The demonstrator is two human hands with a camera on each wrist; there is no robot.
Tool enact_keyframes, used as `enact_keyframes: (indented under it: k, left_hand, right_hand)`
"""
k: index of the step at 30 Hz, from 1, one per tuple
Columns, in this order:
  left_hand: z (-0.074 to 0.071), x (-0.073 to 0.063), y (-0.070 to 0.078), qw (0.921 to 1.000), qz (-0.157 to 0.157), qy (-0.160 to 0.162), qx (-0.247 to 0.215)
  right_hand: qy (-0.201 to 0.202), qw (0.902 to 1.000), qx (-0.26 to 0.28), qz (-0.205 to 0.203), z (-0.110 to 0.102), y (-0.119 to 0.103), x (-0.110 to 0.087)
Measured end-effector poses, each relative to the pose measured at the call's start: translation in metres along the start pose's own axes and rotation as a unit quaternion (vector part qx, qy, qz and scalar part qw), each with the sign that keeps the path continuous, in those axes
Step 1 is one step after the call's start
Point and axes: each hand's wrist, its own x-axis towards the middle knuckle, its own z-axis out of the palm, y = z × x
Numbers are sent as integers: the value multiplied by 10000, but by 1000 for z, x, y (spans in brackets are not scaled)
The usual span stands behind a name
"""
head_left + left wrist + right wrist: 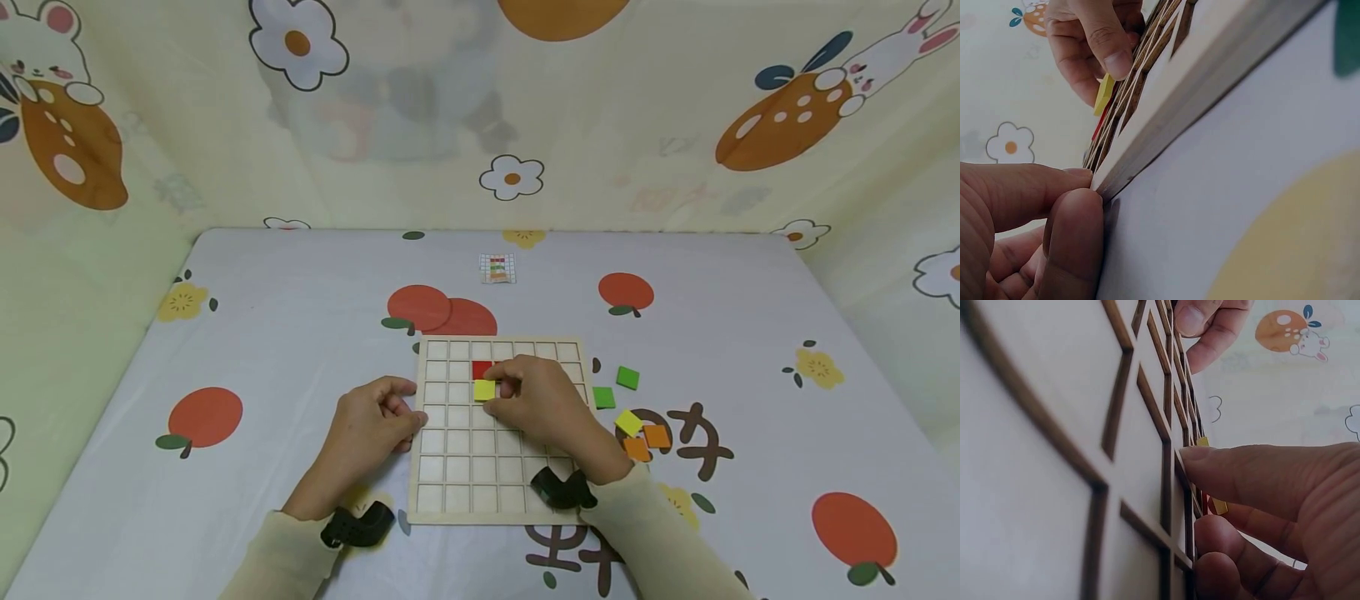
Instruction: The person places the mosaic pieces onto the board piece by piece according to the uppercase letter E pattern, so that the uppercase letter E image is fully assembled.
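A square wooden grid board (459,518) lies on the table. My left hand (375,422) is at its left edge; in the left wrist view, the thumb (1041,190) and a fingertip (1079,219) hold the frame's edge. Over the board's upper middle, my right hand (546,404) pinches a yellow tile (484,390) with thumb and finger. That tile (1104,95) looks tilted in the left wrist view, and the thumb partly covers it in the right wrist view. Just behind it, a red tile (482,369) sits in a cell; more red shows beside the right fingers.
Right of the board lie two green tiles (627,378), a yellow tile (628,423) and two orange tiles (656,437). A small card with a coloured grid pattern (497,268) is at the far middle of the table. A printed cloth (420,125) hangs behind.
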Motion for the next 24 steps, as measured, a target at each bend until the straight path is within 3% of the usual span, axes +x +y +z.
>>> enact_keyframes:
  k: [24]
  left_hand:
    - [1,1,0,10000,-79,-16,-39]
  right_hand:
    - [69,9997,-203,-72,3,0,0]
